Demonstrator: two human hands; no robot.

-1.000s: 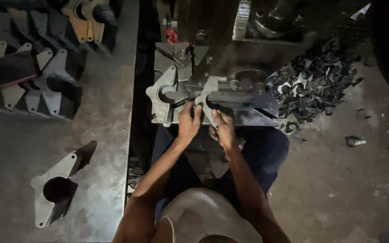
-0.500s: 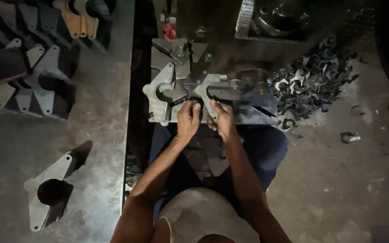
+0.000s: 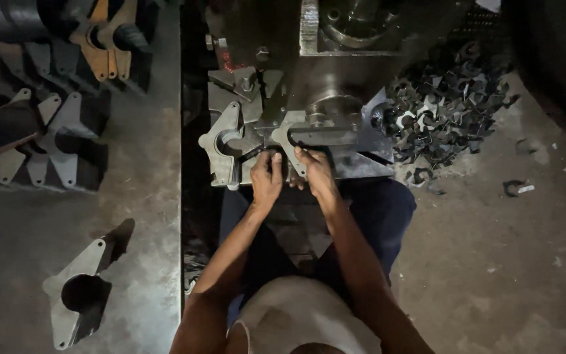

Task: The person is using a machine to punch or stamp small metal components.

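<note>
On the grey steel bench (image 3: 67, 216) lay a lone pale flanged bracket (image 3: 76, 298). The left hand (image 3: 266, 178) and right hand (image 3: 314, 172) both pinched the grey forked steel plate (image 3: 257, 141) in the press: probably heavy, stiff, sharp-edged; best held by its near rim.

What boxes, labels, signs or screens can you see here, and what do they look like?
No boxes, signs or screens show here.
Red mark: a small smear of paint or writing on the dark machine body, above the grey metal plate; too small to make out.
</note>
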